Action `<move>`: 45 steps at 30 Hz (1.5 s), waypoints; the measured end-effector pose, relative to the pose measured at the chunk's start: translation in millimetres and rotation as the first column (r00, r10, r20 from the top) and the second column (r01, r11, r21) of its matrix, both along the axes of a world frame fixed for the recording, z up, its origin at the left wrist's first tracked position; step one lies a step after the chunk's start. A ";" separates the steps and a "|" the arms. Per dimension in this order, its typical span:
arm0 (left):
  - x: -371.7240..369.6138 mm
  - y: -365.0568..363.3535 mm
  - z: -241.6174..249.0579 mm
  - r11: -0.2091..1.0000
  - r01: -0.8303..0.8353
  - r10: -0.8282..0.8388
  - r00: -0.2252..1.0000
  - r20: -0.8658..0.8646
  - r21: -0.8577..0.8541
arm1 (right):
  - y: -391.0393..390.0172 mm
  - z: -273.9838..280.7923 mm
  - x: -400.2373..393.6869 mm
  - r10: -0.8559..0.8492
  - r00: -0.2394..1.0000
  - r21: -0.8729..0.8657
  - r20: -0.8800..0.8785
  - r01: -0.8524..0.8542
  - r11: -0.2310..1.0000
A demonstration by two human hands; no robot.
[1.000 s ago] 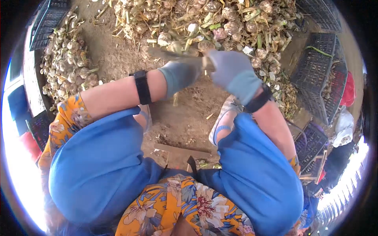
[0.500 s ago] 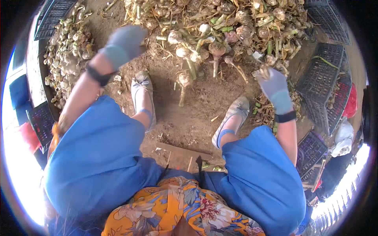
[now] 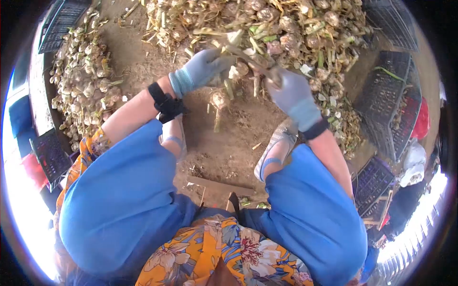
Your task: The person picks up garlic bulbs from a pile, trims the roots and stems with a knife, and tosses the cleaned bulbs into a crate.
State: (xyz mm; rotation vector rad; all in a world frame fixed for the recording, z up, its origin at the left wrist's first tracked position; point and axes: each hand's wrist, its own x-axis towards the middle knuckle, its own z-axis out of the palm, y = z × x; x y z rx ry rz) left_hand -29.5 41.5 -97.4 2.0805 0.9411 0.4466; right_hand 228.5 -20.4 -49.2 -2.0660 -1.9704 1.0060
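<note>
My left hand (image 3: 202,71), in a grey-blue glove, is at the near edge of a garlic pile (image 3: 286,28). Its fingers are closed on a garlic plant (image 3: 218,80), mostly covered by the glove and blurred. My right hand (image 3: 292,93), gloved alike, grips a knife (image 3: 253,62) by its handle; the long, brownish blade points up and left towards my left hand. Just below, a garlic bulb with its stalk (image 3: 219,100) lies on the dirt between my feet.
A second heap of garlic bulbs (image 3: 83,81) lies at the left. Trimmings (image 3: 346,126) are scattered beyond my right foot. Black plastic crates (image 3: 381,100) stand at the right, others at both upper corners. A small board (image 3: 222,186) lies in front of me.
My left hand has come from beside the left heap to the main pile's near edge and closed there. My right hand has moved left with the knife, bringing both hands close together.
</note>
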 end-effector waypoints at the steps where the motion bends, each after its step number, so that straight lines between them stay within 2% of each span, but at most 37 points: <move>1: 12.6 -9.7 21.0 0.857 -0.080 0.119 0.992 0.045 -0.509 | 6.8 18.5 -14.0 0.086 0.995 -0.033 -0.041 -0.088 0.996; 2: 20.5 -16.4 29.2 0.856 -0.067 0.109 0.993 0.052 -0.512 | 12.0 27.9 -19.0 0.173 0.981 -0.061 -0.087 -0.179 0.982; 4: 28.5 -25.8 45.0 0.907 -0.002 0.070 0.987 0.147 -0.422 | 15.4 -10.6 0.0 0.147 0.989 0.028 -0.035 -0.146 0.989; 6: 30.2 -17.6 68.9 0.873 -0.005 0.058 0.994 0.093 -0.488 | 10.9 -36.9 29.6 0.123 0.992 0.135 0.020 -0.125 0.983; 8: 27.4 -9.9 67.9 0.945 0.008 -0.046 0.993 -0.110 -0.326 | 7.7 -49.0 55.9 -0.060 0.996 -0.033 0.073 0.062 0.998; 9: 25.6 -7.5 52.6 0.954 0.062 -0.085 0.994 -0.067 -0.295 | -0.9 -27.5 37.1 -0.185 0.962 0.134 -0.200 0.214 0.968; 10: 32.7 -5.4 61.2 0.933 0.035 -0.137 0.955 -0.264 -0.358 | -5.8 -5.6 18.5 -0.194 0.961 0.099 -0.196 0.216 0.971; 11: 37.5 -7.4 65.5 0.878 0.010 -0.166 0.944 -0.285 -0.478 | -0.7 17.2 1.8 -0.203 0.866 -0.099 -0.457 0.177 0.979; 12: 41.6 -0.8 69.1 0.825 -0.016 -0.191 0.933 -0.305 -0.565 | 9.5 28.4 -8.8 -0.234 0.697 -0.246 -0.678 0.086 0.966; 13: 43.0 0.2 69.1 0.829 -0.010 -0.193 0.933 -0.303 -0.559 | 12.1 17.5 -14.6 -0.232 0.699 -0.238 -0.677 0.091 0.967; 15: 40.4 -5.7 67.7 0.941 -0.003 -0.045 0.990 -0.132 -0.339 | 12.4 -12.6 -22.5 -0.282 0.532 -0.176 -0.798 0.242 0.954; 16: 37.7 -3.4 71.3 0.945 -0.004 -0.043 0.990 -0.134 -0.328 | 13.3 -15.3 -18.2 -0.272 0.531 -0.165 -0.802 0.241 0.956; 17: 34.1 -3.7 75.6 0.926 0.013 0.003 0.999 0.041 -0.376 | 7.6 -15.4 -12.6 -0.486 0.318 -0.417 -0.814 0.263 0.870; 18: 31.1 -7.3 78.9 0.903 0.036 0.061 0.976 0.211 -0.429 | -2.1 -11.9 -12.5 -0.680 0.097 -0.651 -0.727 0.219 0.727; 19: 35.0 -10.9 81.9 0.864 0.046 0.118 0.950 0.289 -0.502 | -8.3 0.9 -27.0 -0.743 0.065 -0.706 -0.666 0.269 0.655; 20: 36.4 -13.9 78.9 0.862 0.039 0.125 0.950 0.288 -0.505 | -12.1 -5.1 -29.7 -0.745 0.069 -0.708 -0.663 0.264 0.655; 22: 38.0 -14.8 73.1 0.745 -0.065 0.307 0.917 0.254 -0.664 | -16.9 -17.7 -32.8 -0.696 0.239 -0.677 -0.677 0.170 0.716; 23: 35.6 -11.8 73.6 0.833 -0.125 0.249 0.955 0.163 -0.539 | -18.3 -16.3 -26.5 -0.559 0.346 -0.543 -0.754 0.150 0.826; 24: 34.2 -9.4 74.8 0.836 -0.126 0.249 0.955 0.163 -0.534 | -14.8 -18.1 -19.1 -0.554 0.345 -0.538 -0.758 0.149 0.829; 25: 32.0 -7.8 76.0 0.888 -0.134 0.205 0.971 0.119 -0.440 | -10.4 -22.8 -11.9 -0.348 0.617 -0.261 -0.706 0.230 0.937; 26: 28.8 -7.1 76.4 0.929 -0.136 0.169 0.983 0.066 -0.344 | -7.7 -26.5 -7.6 -0.156 0.836 0.043 -0.527 0.210 0.977; 27: 25.5 -7.3 69.8 0.978 -0.115 0.142 0.978 0.151 -0.175 | -7.2 -18.2 -5.6 -0.047 0.947 0.269 -0.318 0.137 0.953; 28: 21.8 -7.1 66.1 0.976 -0.118 0.145 0.979 0.145 -0.181 | -8.4 -4.9 -8.9 -0.047 0.946 0.262 -0.321 0.136 0.955; 29: 18.2 -6.2 62.9 0.965 -0.063 0.116 0.974 0.197 -0.253 | -8.4 11.0 -12.5 0.023 0.974 0.284 -0.227 0.044 0.958; 31: 18.7 -7.8 56.6 0.864 0.025 0.161 0.933 0.323 -0.503 | -5.7 27.8 -16.4 0.175 0.983 0.301 -0.055 -0.151 0.941; 32: 18.9 -8.6 53.4 0.788 0.069 0.205 0.907 0.367 -0.612 | -4.3 30.1 -19.4 0.173 0.983 0.301 -0.054 -0.149 0.942; 33: 19.6 -5.1 49.0 0.980 0.040 0.031 0.938 0.346 -0.196 | -3.0 31.7 -23.1 0.208 0.977 0.361 -0.038 -0.181 0.915; 35: 22.5 -8.8 48.2 0.964 0.052 -0.119 0.961 0.250 0.260 | -4.2 31.3 -26.6 0.238 0.971 0.415 -0.019 -0.209 0.885; 36: 26.9 -15.3 53.4 0.995 -0.074 0.089 0.948 0.307 -0.061 | -2.4 29.2 -27.1 0.238 0.971 0.401 0.007 -0.221 0.889; 37: 29.1 -19.5 56.2 0.908 -0.180 0.302 0.908 0.292 -0.379 | -1.4 26.7 -27.2 0.239 0.971 0.386 0.032 -0.232 0.893; 38: 26.1 -19.1 53.3 0.907 -0.179 0.302 0.908 0.291 -0.381 | -1.4 22.3 -26.8 0.238 0.971 0.384 0.031 -0.231 0.894; 39: 20.7 -16.8 48.7 0.997 -0.067 0.060 0.978 0.199 0.026 | -1.5 15.7 -25.9 0.207 0.978 0.373 0.036 -0.205 0.905; 40: 17.4 -15.4 46.7 0.906 0.114 -0.130 0.991 0.012 0.406 | -2.0 9.0 -25.4 0.175 0.984 0.362 0.043 -0.179 0.915; 41: 16.3 -16.3 46.7 0.907 0.115 -0.132 0.991 0.015 0.405 | -4.0 3.7 -25.3 0.174 0.984 0.360 0.045 -0.178 0.916; 42: 16.6 -16.6 50.9 0.797 0.181 -0.174 0.982 -0.069 0.577 | -5.7 -1.7 -25.0 0.165 0.985 0.376 0.042 -0.169 0.911; 44: 20.1 -21.3 68.3 0.649 0.249 -0.197 0.968 -0.157 0.719 | -2.7 -21.9 -18.9 0.156 0.987 0.393 0.041 -0.159 0.906; 45: 25.2 -30.6 86.5 0.967 0.078 -0.089 0.995 0.036 0.242 | 4.2 -39.4 -6.8 0.055 0.992 0.254 0.115 -0.082 0.964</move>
